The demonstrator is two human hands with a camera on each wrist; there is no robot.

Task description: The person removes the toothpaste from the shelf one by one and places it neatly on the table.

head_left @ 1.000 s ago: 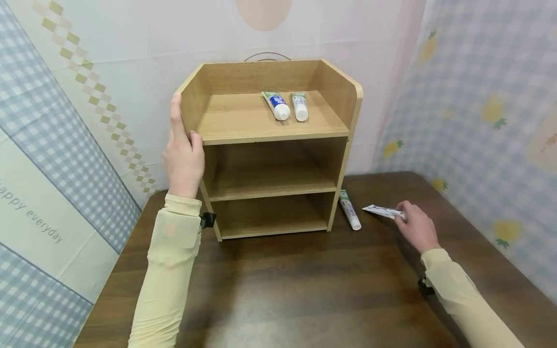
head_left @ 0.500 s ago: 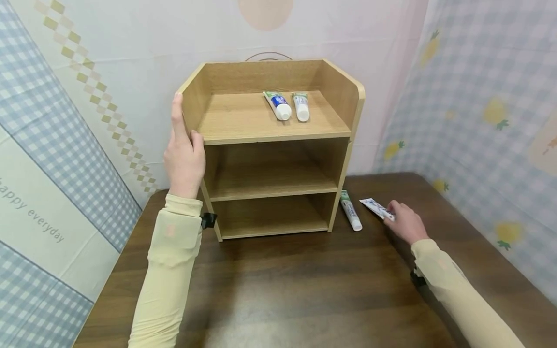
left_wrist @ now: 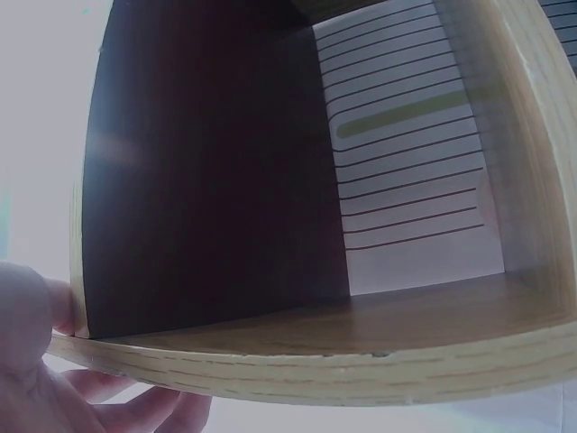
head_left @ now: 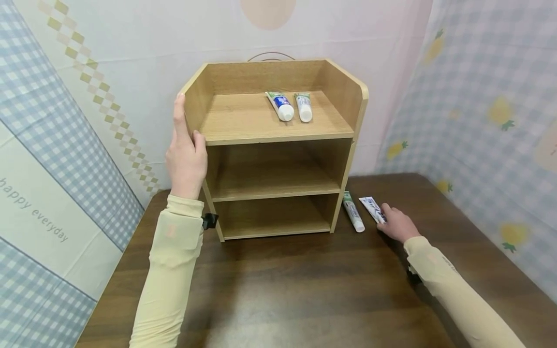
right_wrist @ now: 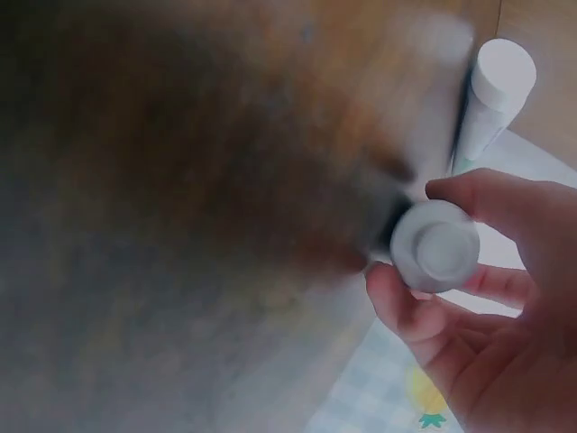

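A light wooden three-tier shelf (head_left: 243, 116) stands on the dark table. My left hand (head_left: 187, 159) grips its left side panel, thumb at the front edge and fingers along the outside; the left wrist view shows the thumb and fingers (left_wrist: 135, 410) on either side of the panel's edge. With my right hand (head_left: 398, 224) I pinch a white toothpaste tube (head_left: 370, 207) near its cap, low over the table. The right wrist view shows its round white cap (right_wrist: 442, 251) between thumb and fingers. Another toothpaste tube (head_left: 354, 212), white with a green end, lies between it and the shelf.
On the shelf's top tier lie a blue-labelled toothpaste tube (head_left: 282, 105) and a white one (head_left: 304, 108), caps forward. The dark wooden table (head_left: 296, 280) extends in front. Patterned cloth hangings (head_left: 461, 111) close in the back and sides.
My right hand has moved left with the toothpaste tube, turning its flat end more toward the back and bringing it alongside the tube on the table. My left hand stays on the shelf.
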